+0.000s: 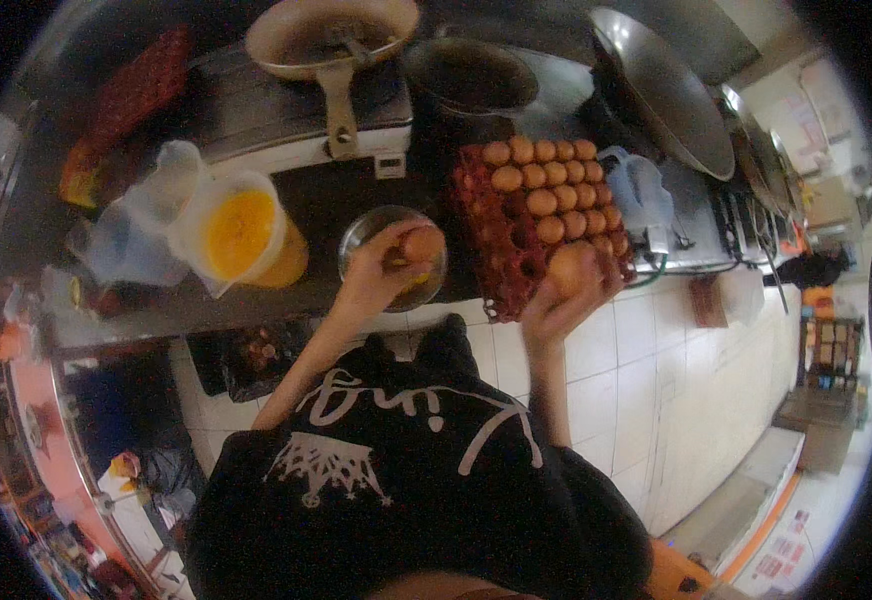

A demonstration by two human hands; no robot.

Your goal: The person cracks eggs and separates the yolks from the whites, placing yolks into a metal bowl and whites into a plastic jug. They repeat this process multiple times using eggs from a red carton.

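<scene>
Over a round bowl [361, 230], my left hand [387, 266] holds a brown egg [423, 244]; some yellow shows in the bowl beneath the fingers. My right hand [574, 289] is at the near right corner of a reddish egg tray [507, 289], its fingers around another brown egg [569, 268]. Rows of brown eggs [556, 172] fill much of the tray, while cups along its left and near side are bare. Left of the bowl stands a translucent plastic container [282, 247] of beaten yellow egg [238, 232].
A frying pan [293, 45] sits on a stove at the back, beside a dark round pan [473, 75]. Large woks [665, 97] stand at the right near a blue plastic jug [638, 191]. Red egg trays [139, 86] lie back left. Below the counter is a black-lined bin [256, 360].
</scene>
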